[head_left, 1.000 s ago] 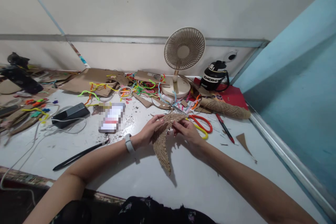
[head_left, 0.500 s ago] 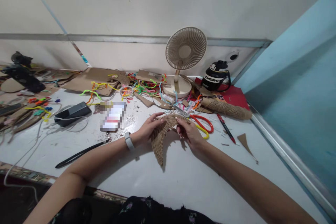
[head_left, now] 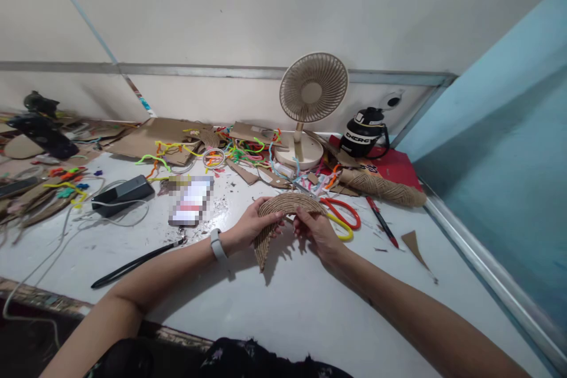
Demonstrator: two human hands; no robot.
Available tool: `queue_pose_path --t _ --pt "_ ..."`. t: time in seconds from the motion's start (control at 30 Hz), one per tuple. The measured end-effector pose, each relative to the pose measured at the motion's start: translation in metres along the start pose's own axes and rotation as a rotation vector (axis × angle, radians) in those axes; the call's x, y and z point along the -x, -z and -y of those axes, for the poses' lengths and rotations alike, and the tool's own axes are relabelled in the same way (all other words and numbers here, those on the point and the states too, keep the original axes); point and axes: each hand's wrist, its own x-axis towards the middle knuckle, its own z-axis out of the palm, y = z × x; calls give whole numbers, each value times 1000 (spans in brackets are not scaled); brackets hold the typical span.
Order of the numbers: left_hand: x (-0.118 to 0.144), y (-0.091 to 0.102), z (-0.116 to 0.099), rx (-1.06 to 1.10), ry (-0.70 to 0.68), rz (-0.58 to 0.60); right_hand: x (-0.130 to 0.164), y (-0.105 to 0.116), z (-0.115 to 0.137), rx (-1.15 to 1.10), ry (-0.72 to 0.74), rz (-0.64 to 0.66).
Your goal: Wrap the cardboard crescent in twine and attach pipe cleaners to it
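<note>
A curved crescent covered in rows of brown jute twine [head_left: 287, 203] is held up just above the white table. My left hand [head_left: 254, 224] grips its left part, thumb on the front face and fingers behind. With thumb and fingers, my right hand [head_left: 312, 227] pinches the lower inner edge near the right end. The crescent's pointed left tip hangs down below my left hand. Scissors with red and yellow handles [head_left: 343, 214] lie just beyond my right hand, their blades partly hidden behind the crescent.
Behind are a desk fan [head_left: 313, 87], a black jug [head_left: 363, 133] and a roll of twine [head_left: 383, 188]. A red-and-black pen [head_left: 381, 221] and cardboard scrap [head_left: 416, 251] lie right. Left are a blurred phone [head_left: 191, 201], black power bank [head_left: 123, 195], cables, cardboard and pipe cleaners.
The crescent has turned, its left tip swinging slightly left and up and its right end showing more. My left thumb now lies across its front, and my right hand sits a little lower.
</note>
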Motion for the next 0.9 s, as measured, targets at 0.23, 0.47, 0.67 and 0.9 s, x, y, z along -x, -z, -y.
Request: queue_pose_path --t 0.23,0.47,0.67,0.9 --pt "5 -7 -3 -28 27 0 1 2 -12 132 156 6" --pt "2 -1 3 63 73 71 -3 2 -11 59 142 -41" --pt "-3 3 7 243 159 99 -3 2 -10 6 102 -89" --pt "-6 6 0 107 101 3 -6 4 6 -124 29 -104"
